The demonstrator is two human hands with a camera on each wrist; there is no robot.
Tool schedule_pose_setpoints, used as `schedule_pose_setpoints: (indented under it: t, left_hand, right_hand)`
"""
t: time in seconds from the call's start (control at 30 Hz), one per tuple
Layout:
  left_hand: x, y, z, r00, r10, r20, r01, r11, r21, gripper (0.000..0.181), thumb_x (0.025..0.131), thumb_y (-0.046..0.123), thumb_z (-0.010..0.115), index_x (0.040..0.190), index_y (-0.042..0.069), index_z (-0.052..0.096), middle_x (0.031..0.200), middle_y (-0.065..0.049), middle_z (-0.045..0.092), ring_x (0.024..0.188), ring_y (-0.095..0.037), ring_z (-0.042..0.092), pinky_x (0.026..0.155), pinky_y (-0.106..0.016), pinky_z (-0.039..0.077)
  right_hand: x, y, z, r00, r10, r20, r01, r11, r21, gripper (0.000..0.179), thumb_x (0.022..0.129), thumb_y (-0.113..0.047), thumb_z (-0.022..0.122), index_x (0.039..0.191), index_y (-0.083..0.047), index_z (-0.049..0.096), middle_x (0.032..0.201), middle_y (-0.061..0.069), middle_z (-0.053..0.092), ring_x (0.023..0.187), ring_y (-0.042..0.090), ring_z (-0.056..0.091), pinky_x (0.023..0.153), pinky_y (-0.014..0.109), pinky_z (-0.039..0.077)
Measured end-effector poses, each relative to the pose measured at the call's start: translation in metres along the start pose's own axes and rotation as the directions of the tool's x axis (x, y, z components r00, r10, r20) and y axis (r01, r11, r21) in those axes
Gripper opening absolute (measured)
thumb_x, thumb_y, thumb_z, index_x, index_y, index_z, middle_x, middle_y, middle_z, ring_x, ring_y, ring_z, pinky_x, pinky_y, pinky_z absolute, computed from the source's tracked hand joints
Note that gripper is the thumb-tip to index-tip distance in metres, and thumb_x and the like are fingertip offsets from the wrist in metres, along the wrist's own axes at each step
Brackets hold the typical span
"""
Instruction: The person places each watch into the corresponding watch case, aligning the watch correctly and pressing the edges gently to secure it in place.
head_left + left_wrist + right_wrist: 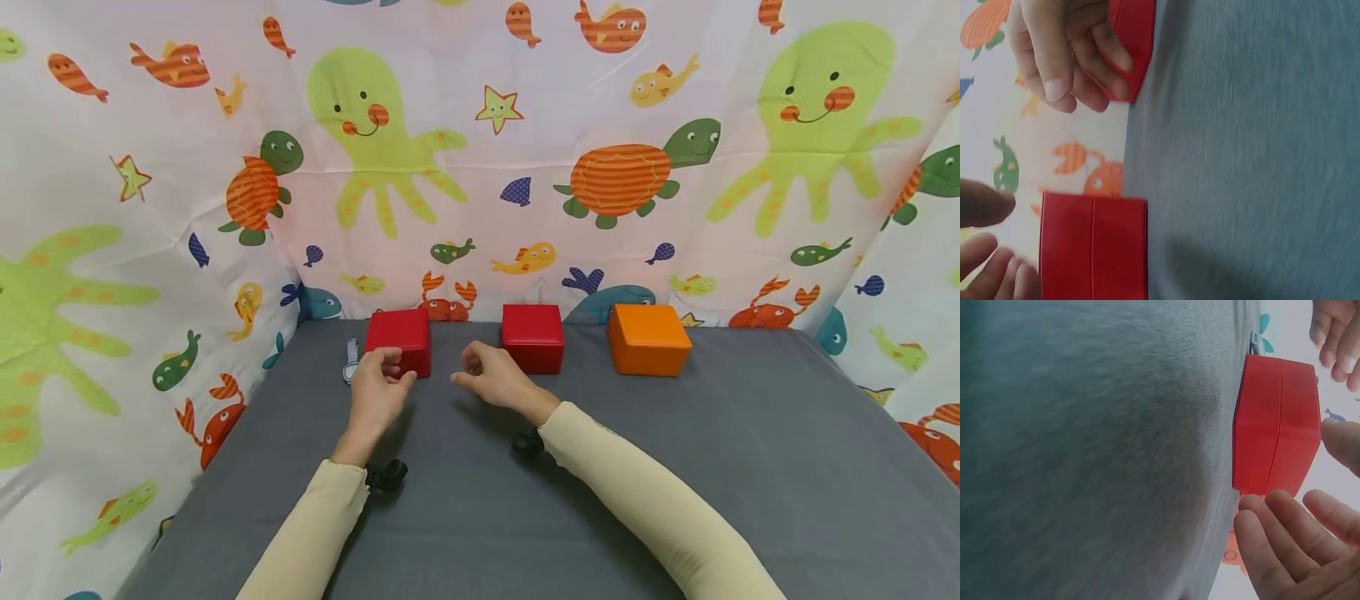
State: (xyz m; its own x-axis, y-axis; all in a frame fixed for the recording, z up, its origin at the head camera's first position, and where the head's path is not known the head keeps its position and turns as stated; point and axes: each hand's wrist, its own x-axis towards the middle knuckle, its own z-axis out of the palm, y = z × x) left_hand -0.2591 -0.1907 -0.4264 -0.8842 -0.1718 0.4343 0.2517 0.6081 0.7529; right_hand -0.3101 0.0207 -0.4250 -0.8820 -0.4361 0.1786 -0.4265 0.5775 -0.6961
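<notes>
Two red boxes, lids closed, stand along the back of the grey table: the left red box (pixel 411 332) and the middle red box (pixel 532 333). My left hand (pixel 377 402) hovers in front of the left red box and overlaps its near corner in the head view, fingers loosely bent and holding nothing. Between the two red boxes, my right hand (pixel 497 379) is raised with relaxed, empty fingers. The left wrist view shows the left box (pixel 1094 250) beside the left fingertips. A silver wristwatch (pixel 351 361) lies left of that box.
An orange box (pixel 648 346) stands at the back right, in line with the red ones. Behind the grey tabletop (pixel 750 450) hangs a white curtain (pixel 465 183) printed with sea animals, which also lines both sides. Dark wrist cameras (pixel 387 476) sit under both sleeves.
</notes>
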Motion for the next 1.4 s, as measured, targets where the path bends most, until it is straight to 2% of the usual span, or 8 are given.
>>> schedule_pose_setpoints:
  t: [0.1, 0.17, 0.33, 0.57, 0.83, 1.1, 1.4]
  left_hand:
    - [0.003, -0.003, -0.006, 0.998, -0.018, -0.062, 0.021, 0.998, 0.053, 0.045, 0.079, 0.010, 0.077, 0.118, -0.001, 0.058, 0.110, -0.017, 0.053, 0.094, -0.030, 0.053, 0.078, -0.043, 0.052]
    - [0.006, -0.006, -0.008, 0.996, -0.049, -0.077, 0.056, 0.995, 0.088, 0.052, 0.078, 0.010, 0.076, 0.124, -0.002, 0.055, 0.115, -0.018, 0.049, 0.100, -0.032, 0.049, 0.082, -0.045, 0.050]
    - [0.014, -0.014, -0.010, 0.990, -0.130, -0.055, 0.137, 0.979, 0.149, 0.068, 0.077, 0.010, 0.077, 0.135, -0.004, 0.045, 0.126, -0.021, 0.043, 0.114, -0.035, 0.043, 0.093, -0.050, 0.046]
    - [0.023, -0.021, -0.009, 0.977, -0.211, -0.032, 0.213, 0.965, 0.150, 0.065, 0.079, 0.010, 0.074, 0.135, -0.004, 0.044, 0.125, -0.022, 0.046, 0.113, -0.036, 0.044, 0.094, -0.053, 0.044]
    - [0.034, -0.028, -0.010, 0.974, -0.225, -0.006, 0.223, 0.963, 0.151, 0.058, 0.082, 0.014, 0.072, 0.132, -0.004, 0.048, 0.123, -0.024, 0.055, 0.110, -0.039, 0.052, 0.093, -0.054, 0.044]
    - [0.041, -0.032, -0.010, 0.967, -0.256, 0.006, 0.253, 0.960, 0.122, 0.055, 0.084, 0.014, 0.070, 0.131, -0.003, 0.047, 0.124, -0.023, 0.055, 0.111, -0.039, 0.052, 0.093, -0.054, 0.045]
    - [0.040, -0.030, -0.006, 0.960, -0.278, -0.026, 0.280, 0.955, 0.097, 0.048, 0.086, 0.013, 0.069, 0.127, -0.002, 0.049, 0.118, -0.021, 0.059, 0.105, -0.036, 0.057, 0.088, -0.050, 0.049]
  right_hand:
    - [0.008, -0.004, 0.004, 1.000, 0.026, 0.018, -0.026, 1.000, 0.003, 0.045, 0.086, -0.034, 0.072, 0.119, -0.009, 0.055, 0.115, 0.008, 0.063, 0.097, 0.019, 0.061, 0.085, 0.035, 0.053]
    - [0.014, -0.006, 0.007, 0.999, 0.042, 0.028, -0.042, 0.999, 0.009, 0.051, 0.086, -0.035, 0.071, 0.125, -0.009, 0.053, 0.121, 0.010, 0.061, 0.102, 0.020, 0.061, 0.086, 0.036, 0.052]
    - [0.028, -0.010, 0.016, 0.996, 0.069, 0.053, -0.071, 0.997, 0.024, 0.063, 0.086, -0.037, 0.070, 0.137, -0.008, 0.045, 0.131, 0.010, 0.056, 0.109, 0.023, 0.060, 0.088, 0.038, 0.052]
    - [0.036, -0.016, 0.025, 0.993, 0.092, 0.071, -0.096, 0.994, 0.053, 0.069, 0.087, -0.037, 0.070, 0.140, -0.005, 0.041, 0.134, 0.011, 0.055, 0.111, 0.025, 0.060, 0.089, 0.038, 0.052]
    - [0.042, -0.021, 0.033, 0.994, 0.097, 0.060, -0.100, 0.994, 0.049, 0.067, 0.089, -0.037, 0.066, 0.140, -0.003, 0.041, 0.133, 0.013, 0.055, 0.112, 0.024, 0.059, 0.091, 0.038, 0.051]
    - [0.049, -0.024, 0.040, 0.994, 0.090, 0.064, -0.095, 0.992, 0.085, 0.061, 0.089, -0.034, 0.068, 0.137, -0.003, 0.045, 0.131, 0.013, 0.057, 0.112, 0.023, 0.059, 0.087, 0.035, 0.052]
    - [0.050, -0.025, 0.042, 0.997, 0.070, -0.037, -0.067, 0.996, 0.065, 0.049, 0.093, -0.028, 0.064, 0.132, -0.003, 0.052, 0.122, 0.009, 0.063, 0.104, 0.020, 0.062, 0.082, 0.032, 0.054]
